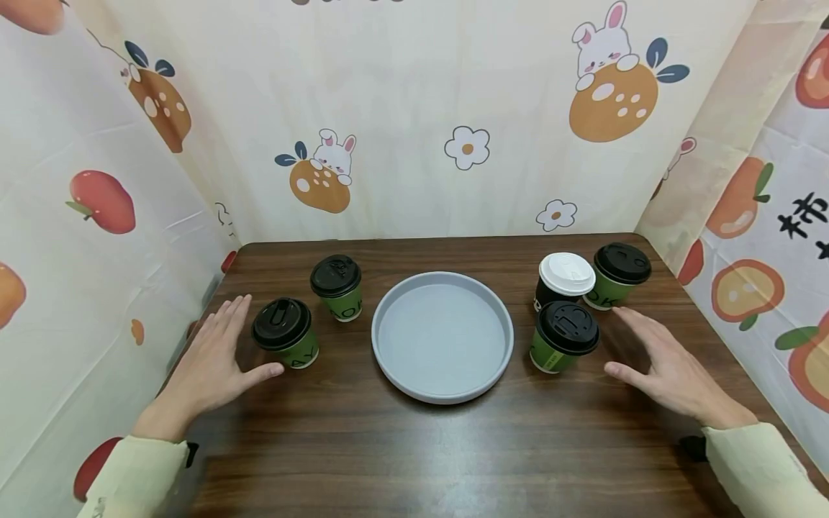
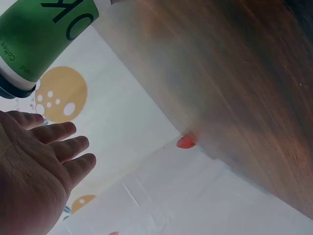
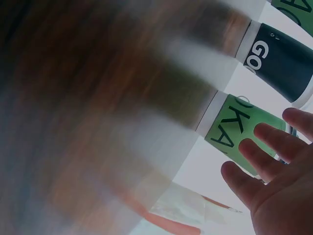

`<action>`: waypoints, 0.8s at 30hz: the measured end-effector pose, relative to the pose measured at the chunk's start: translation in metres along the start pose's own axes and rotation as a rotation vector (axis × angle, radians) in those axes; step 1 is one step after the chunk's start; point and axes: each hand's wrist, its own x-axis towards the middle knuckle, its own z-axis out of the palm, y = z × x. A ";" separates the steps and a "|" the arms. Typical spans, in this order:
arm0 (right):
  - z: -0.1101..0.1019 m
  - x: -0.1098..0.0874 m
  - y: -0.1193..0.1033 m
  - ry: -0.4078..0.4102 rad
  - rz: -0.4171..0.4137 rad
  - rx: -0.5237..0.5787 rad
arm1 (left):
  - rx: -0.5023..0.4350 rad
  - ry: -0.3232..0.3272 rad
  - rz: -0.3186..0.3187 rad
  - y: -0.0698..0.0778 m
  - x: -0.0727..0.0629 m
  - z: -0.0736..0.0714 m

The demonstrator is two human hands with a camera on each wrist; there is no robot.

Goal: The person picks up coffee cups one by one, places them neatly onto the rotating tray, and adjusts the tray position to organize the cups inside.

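Observation:
My left hand (image 1: 216, 363), fingers extended and thumb apart, is just left of a green paper cup with a black lid (image 1: 285, 332). Behind that cup stands a second green black-lidded cup (image 1: 337, 288). On the right, my right hand (image 1: 667, 367) spreads its fingers beside three cups and holds nothing. These are a front green cup with a black lid (image 1: 563, 337), a dark cup with a white lid (image 1: 565, 279) and a rear green cup with a black lid (image 1: 617, 275). In the right wrist view, fingers (image 3: 264, 159) overlap a green cup (image 3: 239, 129); contact cannot be told.
A round grey plate (image 1: 443, 338) with a raised rim lies mid-table between the two cup groups. The brown wooden table (image 1: 421, 460) is bounded at the back and sides by pale printed cloth (image 1: 401, 173).

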 end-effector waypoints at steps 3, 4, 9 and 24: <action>0.000 0.000 -0.004 -0.015 0.008 0.011 | -0.002 0.007 0.012 0.003 0.000 -0.002; 0.000 0.000 -0.005 -0.021 0.009 0.013 | -0.003 0.009 0.016 0.004 0.000 -0.002; 0.002 0.002 -0.011 -0.033 0.021 0.035 | -0.012 0.011 0.029 0.009 0.000 -0.006; 0.011 0.009 -0.024 -0.002 0.027 0.108 | 0.005 0.046 0.102 0.024 0.004 -0.012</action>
